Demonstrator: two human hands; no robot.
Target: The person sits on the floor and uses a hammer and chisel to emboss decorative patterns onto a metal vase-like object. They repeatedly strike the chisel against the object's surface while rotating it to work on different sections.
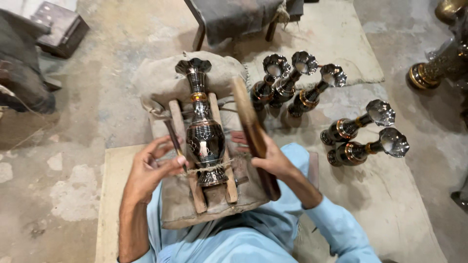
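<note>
Vase point(204, 131), dark metal with copper bands and a scalloped mouth, is laid flat in a wooden cradle point(181, 141) on a cloth pad point(161, 83) over the lap. Thin metal tool point(173, 139) is pinched in the left hand point(148, 170), tip beside the vase belly. Wooden stick point(253, 134) is gripped by the right hand point(270, 158), just right of the cradle. Five similar vases point(304, 90) are lying on the concrete floor point(97, 97) to the right.
</note>
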